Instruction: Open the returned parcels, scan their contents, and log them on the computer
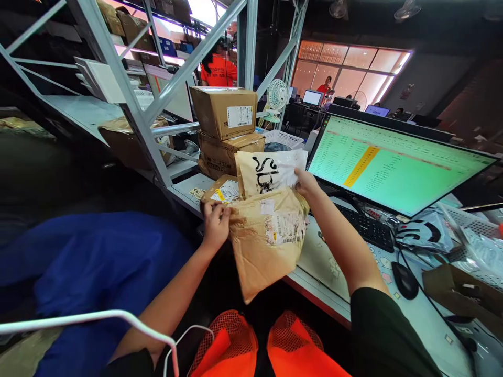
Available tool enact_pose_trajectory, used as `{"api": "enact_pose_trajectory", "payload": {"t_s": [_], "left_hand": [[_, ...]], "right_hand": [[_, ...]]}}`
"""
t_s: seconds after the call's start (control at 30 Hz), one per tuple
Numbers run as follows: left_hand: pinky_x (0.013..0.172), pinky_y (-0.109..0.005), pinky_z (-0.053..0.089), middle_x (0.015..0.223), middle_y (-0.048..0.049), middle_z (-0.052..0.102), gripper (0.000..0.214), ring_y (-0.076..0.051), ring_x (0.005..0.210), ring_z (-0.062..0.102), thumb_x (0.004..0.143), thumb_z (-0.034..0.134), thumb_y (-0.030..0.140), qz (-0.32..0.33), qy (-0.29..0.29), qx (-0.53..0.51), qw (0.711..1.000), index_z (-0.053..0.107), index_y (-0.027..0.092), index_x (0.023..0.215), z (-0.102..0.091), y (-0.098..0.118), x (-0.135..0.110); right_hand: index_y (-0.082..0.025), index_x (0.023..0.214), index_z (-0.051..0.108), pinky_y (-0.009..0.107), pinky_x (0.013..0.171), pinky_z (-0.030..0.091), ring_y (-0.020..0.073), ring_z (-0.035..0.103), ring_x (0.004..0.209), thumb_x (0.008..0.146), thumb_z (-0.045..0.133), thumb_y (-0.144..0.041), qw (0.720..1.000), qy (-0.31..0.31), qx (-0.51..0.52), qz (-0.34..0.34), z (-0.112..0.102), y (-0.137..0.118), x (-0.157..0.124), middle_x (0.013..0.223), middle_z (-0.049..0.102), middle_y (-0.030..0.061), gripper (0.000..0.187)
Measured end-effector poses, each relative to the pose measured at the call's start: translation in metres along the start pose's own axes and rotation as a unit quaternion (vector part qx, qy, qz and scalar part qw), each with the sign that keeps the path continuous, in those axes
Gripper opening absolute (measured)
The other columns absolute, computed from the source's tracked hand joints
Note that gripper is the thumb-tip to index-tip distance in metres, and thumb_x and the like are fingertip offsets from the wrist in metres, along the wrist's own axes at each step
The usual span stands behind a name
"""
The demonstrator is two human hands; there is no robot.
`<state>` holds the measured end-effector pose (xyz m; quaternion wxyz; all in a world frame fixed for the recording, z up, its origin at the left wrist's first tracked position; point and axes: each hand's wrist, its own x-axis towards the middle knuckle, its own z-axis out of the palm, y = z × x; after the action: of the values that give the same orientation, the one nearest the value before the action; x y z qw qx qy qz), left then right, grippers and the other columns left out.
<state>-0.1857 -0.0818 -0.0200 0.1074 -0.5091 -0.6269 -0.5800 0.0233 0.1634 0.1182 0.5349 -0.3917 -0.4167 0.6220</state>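
A crumpled brown paper mailer point(263, 241) with a shipping label hangs over the desk's front edge. My left hand point(215, 224) is closed on its upper left edge. My right hand point(306, 183) pinches the top right of a pale bag point(267, 170) with black lettering, which stands upright just behind the mailer. A small brown parcel point(225, 191) with a white and yellow label lies right behind my left hand.
Two stacked cardboard boxes point(226, 125) stand behind the parcels beside a metal rack point(137, 120). A monitor point(393, 162) showing a green spreadsheet, a keyboard point(367, 228) and a mouse point(404, 280) sit right. A blue sack point(90, 267) lies at left. People in orange work far back.
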Motion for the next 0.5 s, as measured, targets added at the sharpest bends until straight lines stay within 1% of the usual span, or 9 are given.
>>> {"api": "enact_pose_trajectory", "payload": {"t_s": [0.07, 0.13, 0.2, 0.27, 0.33, 0.4, 0.43, 0.47, 0.5], "left_hand": [[0.109, -0.051, 0.049, 0.113, -0.0124, 0.053, 0.032, -0.03, 0.118, 0.057, 0.105, 0.048, 0.044, -0.016, 0.013, -0.011, 1.0, 0.064, 0.021, 0.09, 0.0, -0.001, 0.029], [0.109, -0.049, 0.051, 0.113, -0.0114, 0.054, 0.03, -0.028, 0.116, 0.059, 0.105, 0.049, 0.044, -0.015, -0.002, -0.023, 1.0, 0.064, 0.021, 0.092, 0.001, 0.003, 0.06], [0.108, -0.046, 0.052, 0.113, -0.0106, 0.056, 0.029, -0.026, 0.114, 0.059, 0.103, 0.05, 0.044, 0.011, -0.049, -0.047, 0.998, 0.064, 0.021, 0.094, 0.005, 0.01, 0.09], [0.108, -0.045, 0.052, 0.115, -0.0106, 0.057, 0.031, -0.026, 0.115, 0.059, 0.102, 0.051, 0.046, 0.058, -0.116, -0.078, 0.988, 0.065, 0.02, 0.093, 0.012, 0.022, 0.111], [0.11, -0.045, 0.051, 0.119, -0.0112, 0.057, 0.034, -0.026, 0.119, 0.058, 0.102, 0.051, 0.047, 0.118, -0.184, -0.11, 0.97, 0.066, 0.019, 0.091, 0.018, 0.038, 0.123], [0.113, -0.046, 0.049, 0.121, -0.0117, 0.057, 0.036, -0.026, 0.122, 0.057, 0.104, 0.051, 0.047, 0.176, -0.224, -0.137, 0.949, 0.066, 0.019, 0.09, 0.026, 0.055, 0.127], [0.113, -0.046, 0.048, 0.121, -0.012, 0.057, 0.036, -0.025, 0.122, 0.057, 0.105, 0.05, 0.048, 0.2, -0.229, -0.148, 0.941, 0.066, 0.018, 0.09, 0.03, 0.062, 0.128], [0.113, -0.046, 0.048, 0.122, -0.0122, 0.057, 0.037, -0.025, 0.121, 0.057, 0.106, 0.05, 0.048, 0.219, -0.225, -0.155, 0.937, 0.066, 0.018, 0.09, 0.034, 0.069, 0.127], [0.112, -0.046, 0.049, 0.122, -0.0124, 0.056, 0.039, -0.025, 0.12, 0.057, 0.107, 0.049, 0.05, 0.233, -0.214, -0.158, 0.935, 0.066, 0.019, 0.09, 0.039, 0.074, 0.127]], "right_hand": [[-0.017, 0.104, 0.064, 0.035, 0.073, 0.066, 0.0208, 0.072, 0.075, 0.085, 0.063, -0.013, 0.999, -0.029, -0.03, 0.021, -0.017, -0.007, -0.021, 0.081, 0.074, 0.0045, 0.019], [-0.018, 0.105, 0.065, 0.038, 0.072, 0.066, 0.0241, 0.074, 0.079, 0.078, 0.065, -0.013, 0.995, -0.064, -0.072, 0.029, -0.042, -0.013, -0.045, 0.086, 0.076, 0.0059, 0.028], [-0.019, 0.108, 0.066, 0.04, 0.072, 0.066, 0.0264, 0.075, 0.084, 0.068, 0.068, -0.013, 0.989, -0.095, -0.11, 0.02, -0.072, -0.019, -0.068, 0.095, 0.078, 0.0066, 0.041], [-0.02, 0.113, 0.067, 0.041, 0.076, 0.066, 0.0284, 0.075, 0.093, 0.061, 0.072, -0.015, 0.981, -0.125, -0.147, -0.001, -0.106, -0.026, -0.087, 0.106, 0.078, 0.0075, 0.052], [-0.022, 0.123, 0.067, 0.044, 0.086, 0.065, 0.031, 0.074, 0.105, 0.06, 0.078, -0.021, 0.972, -0.13, -0.192, -0.032, -0.137, -0.038, -0.099, 0.119, 0.077, 0.0093, 0.064], [-0.025, 0.138, 0.061, 0.05, 0.1, 0.06, 0.0342, 0.069, 0.122, 0.061, 0.086, -0.033, 0.959, -0.105, -0.247, -0.089, -0.158, -0.055, -0.105, 0.136, 0.07, 0.0122, 0.082], [-0.027, 0.146, 0.056, 0.054, 0.108, 0.055, 0.0356, 0.063, 0.132, 0.063, 0.089, -0.04, 0.947, -0.09, -0.279, -0.129, -0.163, -0.064, -0.105, 0.146, 0.064, 0.0134, 0.091], [-0.028, 0.152, 0.052, 0.056, 0.116, 0.049, 0.0369, 0.056, 0.141, 0.064, 0.091, -0.045, 0.929, -0.083, -0.318, -0.168, -0.164, -0.074, -0.103, 0.155, 0.058, 0.0142, 0.098], [-0.028, 0.155, 0.05, 0.058, 0.122, 0.041, 0.0378, 0.048, 0.149, 0.065, 0.092, -0.05, 0.906, -0.088, -0.36, -0.202, -0.162, -0.083, -0.099, 0.161, 0.051, 0.0144, 0.101]]}}
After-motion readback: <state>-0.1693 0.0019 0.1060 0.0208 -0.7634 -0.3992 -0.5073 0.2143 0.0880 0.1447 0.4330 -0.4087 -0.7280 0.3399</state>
